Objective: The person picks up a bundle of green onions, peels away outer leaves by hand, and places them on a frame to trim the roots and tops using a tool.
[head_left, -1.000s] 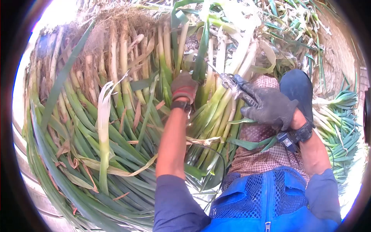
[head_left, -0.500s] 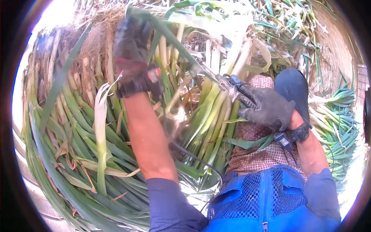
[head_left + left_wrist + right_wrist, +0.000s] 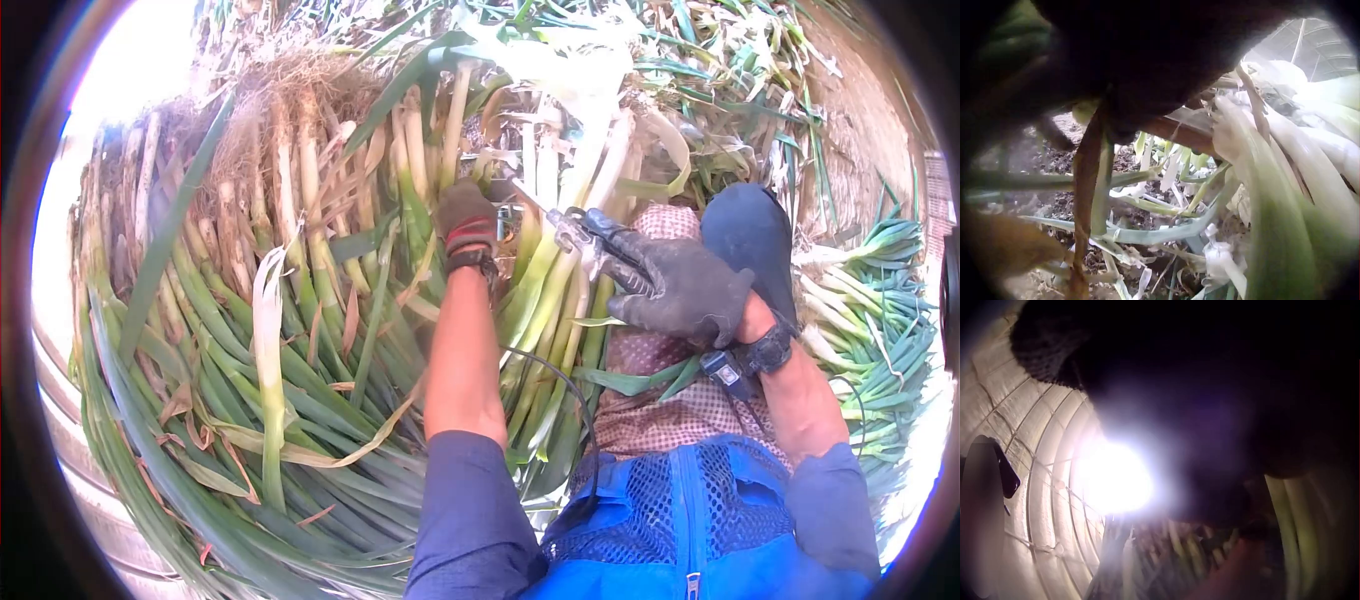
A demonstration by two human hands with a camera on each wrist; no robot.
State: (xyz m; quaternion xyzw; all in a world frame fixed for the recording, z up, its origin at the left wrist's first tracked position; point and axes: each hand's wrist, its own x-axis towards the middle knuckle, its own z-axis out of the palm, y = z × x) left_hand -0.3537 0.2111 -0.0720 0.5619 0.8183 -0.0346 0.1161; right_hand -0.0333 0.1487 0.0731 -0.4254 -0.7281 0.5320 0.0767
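In the head view my left hand, in a dark glove with a red cuff, is low among long green onions. Its fingers point away and are hidden, so I cannot tell whether it grips a stalk. The left wrist view has the dark glove across the top, with pale green stalks beside it. My gloved right hand grips a metal spray gun over my thigh. The gun's thin nozzle slants up and left, its tip close to the left hand. Glare and the dark glove fill most of the right wrist view.
Trimmed onions with white stems lie in front of my knee. A bundle of green onions rests at the right. Peeled leaf scraps cover the far side. A thin black cable loops beside my blue vest.
My left hand swung up and left across the onion roots with a long leaf trailing, then came back near the nozzle. The right hand keeps hold of the spray gun, barely moving.
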